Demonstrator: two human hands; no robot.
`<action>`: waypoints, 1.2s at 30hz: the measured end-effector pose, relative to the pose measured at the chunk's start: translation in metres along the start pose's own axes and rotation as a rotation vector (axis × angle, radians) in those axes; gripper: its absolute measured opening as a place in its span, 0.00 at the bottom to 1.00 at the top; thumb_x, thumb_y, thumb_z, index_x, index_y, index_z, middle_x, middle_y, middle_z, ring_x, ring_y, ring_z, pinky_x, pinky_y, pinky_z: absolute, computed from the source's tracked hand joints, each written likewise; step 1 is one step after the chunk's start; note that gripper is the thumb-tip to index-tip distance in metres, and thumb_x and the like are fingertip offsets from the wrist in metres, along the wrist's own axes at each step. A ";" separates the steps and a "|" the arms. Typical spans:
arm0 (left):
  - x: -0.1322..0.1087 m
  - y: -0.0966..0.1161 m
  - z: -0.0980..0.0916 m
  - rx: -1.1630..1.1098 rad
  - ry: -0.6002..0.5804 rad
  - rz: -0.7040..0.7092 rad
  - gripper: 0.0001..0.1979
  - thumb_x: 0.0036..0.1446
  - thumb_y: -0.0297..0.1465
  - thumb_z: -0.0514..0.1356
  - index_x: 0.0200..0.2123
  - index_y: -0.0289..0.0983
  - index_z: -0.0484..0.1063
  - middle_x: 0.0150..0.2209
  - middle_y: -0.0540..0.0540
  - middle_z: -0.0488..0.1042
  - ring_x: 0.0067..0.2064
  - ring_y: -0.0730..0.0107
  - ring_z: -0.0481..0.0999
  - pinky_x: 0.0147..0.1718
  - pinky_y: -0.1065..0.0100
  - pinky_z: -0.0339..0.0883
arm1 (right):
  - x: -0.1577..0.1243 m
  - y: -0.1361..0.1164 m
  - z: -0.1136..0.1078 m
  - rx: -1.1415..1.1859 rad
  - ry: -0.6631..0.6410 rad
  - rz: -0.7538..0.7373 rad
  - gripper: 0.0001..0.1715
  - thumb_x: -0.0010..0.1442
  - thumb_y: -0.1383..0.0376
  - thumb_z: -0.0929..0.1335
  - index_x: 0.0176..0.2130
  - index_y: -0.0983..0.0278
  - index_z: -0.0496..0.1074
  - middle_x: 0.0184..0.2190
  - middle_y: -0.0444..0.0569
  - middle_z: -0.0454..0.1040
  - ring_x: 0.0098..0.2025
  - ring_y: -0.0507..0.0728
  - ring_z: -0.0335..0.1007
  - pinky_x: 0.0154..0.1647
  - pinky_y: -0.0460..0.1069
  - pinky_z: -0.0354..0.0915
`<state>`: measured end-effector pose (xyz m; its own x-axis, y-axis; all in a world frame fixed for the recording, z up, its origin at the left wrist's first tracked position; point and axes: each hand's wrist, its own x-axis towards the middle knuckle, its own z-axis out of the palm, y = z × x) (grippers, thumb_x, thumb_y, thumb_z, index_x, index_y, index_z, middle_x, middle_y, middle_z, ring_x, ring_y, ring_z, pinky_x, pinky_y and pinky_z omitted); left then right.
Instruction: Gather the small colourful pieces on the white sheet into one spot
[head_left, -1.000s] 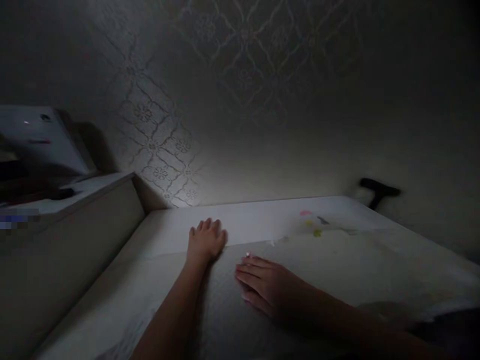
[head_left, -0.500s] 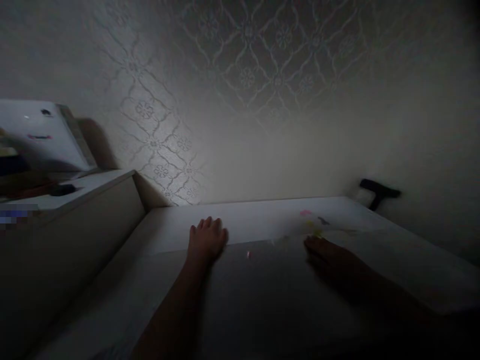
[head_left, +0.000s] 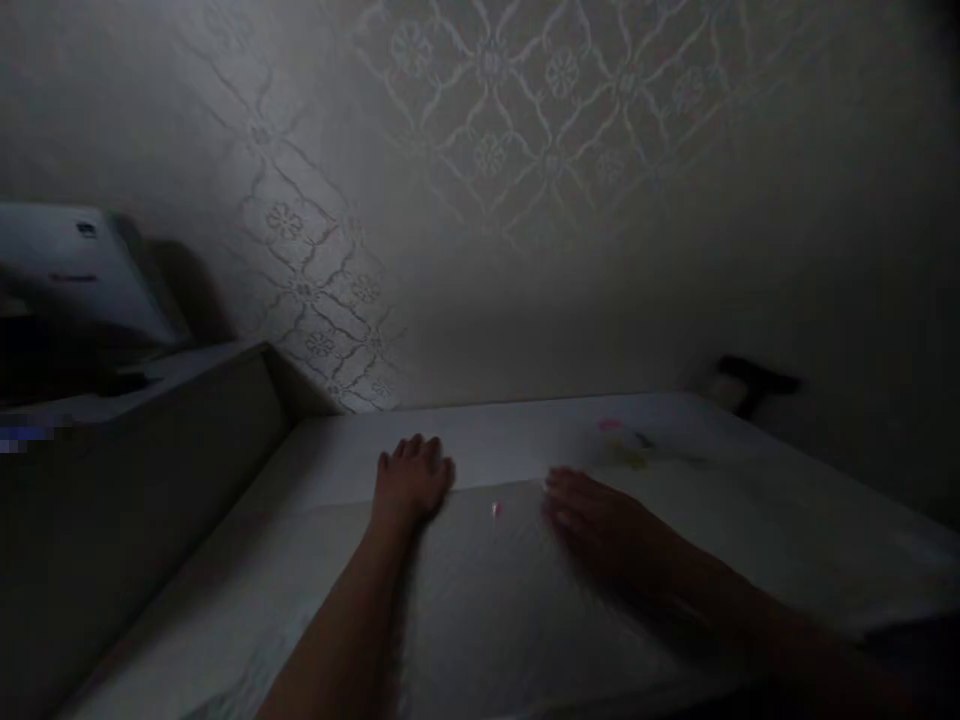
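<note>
My left hand (head_left: 412,482) lies palm down on the edge of a thin pale sheet (head_left: 487,600) that covers much of the white table (head_left: 495,435), its fingers a little apart. To the right, my right hand (head_left: 592,515) is over the sheet near its far edge, fingers stretched out and slightly blurred; nothing shows in it. A small pinkish spot (head_left: 496,509) shows between the hands. Beyond my right hand, a pink piece (head_left: 609,425) and a yellow piece (head_left: 628,456) are on the table, too dim to make out.
A black T-shaped handle (head_left: 757,380) sticks up by the table's back right edge. On the left stands a higher cabinet (head_left: 202,440) with a white box-like object (head_left: 82,270) on it. Patterned wallpaper (head_left: 487,150) rises behind the table.
My right hand has moved left along the sheet's far edge, away from the yellow piece and closer to my left hand. My left hand has stayed in place. The light on the wall has shifted.
</note>
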<state>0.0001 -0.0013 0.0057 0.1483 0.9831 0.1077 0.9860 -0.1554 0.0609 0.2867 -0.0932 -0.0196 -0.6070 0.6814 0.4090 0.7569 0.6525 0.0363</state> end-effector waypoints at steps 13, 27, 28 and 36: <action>0.001 -0.001 0.002 0.029 0.009 0.012 0.27 0.69 0.42 0.42 0.65 0.38 0.61 0.69 0.36 0.60 0.68 0.50 0.59 0.62 0.46 0.54 | 0.046 -0.046 0.012 0.257 -0.121 -0.012 0.13 0.66 0.71 0.62 0.42 0.65 0.76 0.40 0.53 0.79 0.39 0.56 0.76 0.44 0.49 0.70; 0.003 -0.002 0.002 0.002 -0.008 0.002 0.27 0.69 0.42 0.43 0.65 0.38 0.60 0.69 0.36 0.59 0.69 0.51 0.57 0.63 0.45 0.52 | -0.056 0.132 -0.006 -0.226 0.151 0.662 0.19 0.63 0.66 0.60 0.38 0.62 0.79 0.38 0.55 0.82 0.38 0.62 0.79 0.41 0.54 0.72; 0.003 -0.002 0.002 0.001 -0.006 0.004 0.27 0.69 0.42 0.43 0.65 0.38 0.61 0.69 0.36 0.59 0.69 0.51 0.57 0.63 0.45 0.52 | -0.058 0.134 -0.004 -0.232 0.109 0.673 0.19 0.63 0.66 0.60 0.37 0.62 0.79 0.37 0.54 0.82 0.38 0.62 0.79 0.41 0.54 0.72; 0.004 -0.004 0.004 -0.014 -0.013 -0.003 0.27 0.69 0.42 0.43 0.65 0.38 0.61 0.69 0.36 0.58 0.69 0.49 0.57 0.63 0.44 0.52 | -0.044 0.120 0.005 -0.110 0.128 0.508 0.23 0.64 0.67 0.58 0.47 0.64 0.79 0.48 0.57 0.80 0.49 0.62 0.78 0.53 0.57 0.70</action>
<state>-0.0031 0.0039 0.0020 0.1469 0.9846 0.0948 0.9852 -0.1542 0.0751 0.4029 -0.0432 -0.0377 -0.1287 0.8517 0.5081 0.9727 0.2081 -0.1025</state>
